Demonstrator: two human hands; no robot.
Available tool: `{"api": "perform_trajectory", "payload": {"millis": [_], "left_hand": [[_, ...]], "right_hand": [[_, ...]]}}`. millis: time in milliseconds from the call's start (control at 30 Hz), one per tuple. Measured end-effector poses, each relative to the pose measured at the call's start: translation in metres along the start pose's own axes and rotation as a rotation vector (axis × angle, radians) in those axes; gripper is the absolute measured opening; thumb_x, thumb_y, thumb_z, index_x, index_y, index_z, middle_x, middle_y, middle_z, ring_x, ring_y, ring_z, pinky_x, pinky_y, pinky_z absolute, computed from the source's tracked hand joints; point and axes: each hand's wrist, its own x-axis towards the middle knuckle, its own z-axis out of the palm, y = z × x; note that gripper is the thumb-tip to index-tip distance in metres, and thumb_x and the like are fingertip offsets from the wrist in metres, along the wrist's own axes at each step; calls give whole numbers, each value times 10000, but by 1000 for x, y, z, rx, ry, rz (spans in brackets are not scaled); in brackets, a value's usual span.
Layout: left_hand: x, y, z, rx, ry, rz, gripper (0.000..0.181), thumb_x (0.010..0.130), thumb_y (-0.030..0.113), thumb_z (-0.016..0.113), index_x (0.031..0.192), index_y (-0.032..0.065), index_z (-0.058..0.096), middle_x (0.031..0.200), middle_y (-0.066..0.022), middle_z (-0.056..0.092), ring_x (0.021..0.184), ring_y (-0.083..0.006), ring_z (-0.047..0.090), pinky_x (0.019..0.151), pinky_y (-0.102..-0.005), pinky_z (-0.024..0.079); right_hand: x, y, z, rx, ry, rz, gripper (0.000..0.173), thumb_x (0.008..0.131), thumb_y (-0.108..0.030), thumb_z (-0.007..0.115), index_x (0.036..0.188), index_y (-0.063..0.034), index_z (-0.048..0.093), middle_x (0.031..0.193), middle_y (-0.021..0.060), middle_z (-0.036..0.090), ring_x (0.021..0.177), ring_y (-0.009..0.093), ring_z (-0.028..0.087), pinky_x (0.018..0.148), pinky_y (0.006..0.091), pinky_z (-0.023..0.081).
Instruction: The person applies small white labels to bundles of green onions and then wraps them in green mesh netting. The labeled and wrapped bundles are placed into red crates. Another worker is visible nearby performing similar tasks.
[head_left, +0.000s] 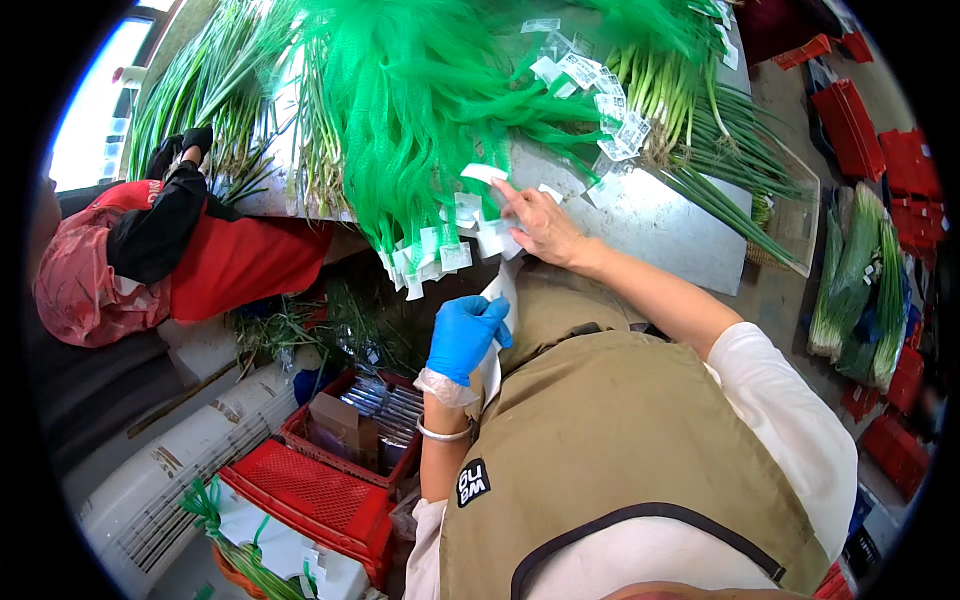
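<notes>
My left hand (466, 335), in a blue glove, is closed on a long white paper strip (504, 289) that hangs in front of my apron. Above it my bare right hand (546, 225) reaches over the table's near edge. A small white label (484, 172) is at its index fingertip, while the thumb stands apart from that finger. Under and beside the right hand lie green mesh net bags (405, 127), heaped over the metal table (675, 225). White labels (455, 256) are stuck on their ends along the table edge. More bag ends bear printed labels (632, 133) farther right.
Spring onions (667, 90) lie at the table's right, others (217, 82) at its left. A co-worker with a black-gloved hand (196, 141) works on the left. Red crates (307, 495) stand below on my left. Bundled onions (855, 277) sit on the right.
</notes>
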Motion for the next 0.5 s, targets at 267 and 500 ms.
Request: {"api": "perform_trajectory", "payload": {"millis": [267, 500], "left_hand": [[8, 24, 22, 84, -187, 58, 222, 825, 134, 602, 672, -26, 590, 587, -83, 611, 540, -96, 533, 551, -238, 414], [48, 36, 33, 272, -58, 366, 320, 811, 40, 517, 1123, 2, 576, 983, -125, 627, 886, -200, 575, 823, -291, 439]], "right_hand": [[5, 13, -15, -177, 146, 49, 786, 681, -18, 639, 1364, -120, 262, 902, 69, 565, 854, 269, 513, 777, 363, 394], [11, 32, -6, -125, 195, 67, 747, 710, -16, 609, 1355, -118, 246, 824, 101, 583, 774, 285, 572, 709, 368, 446]]}}
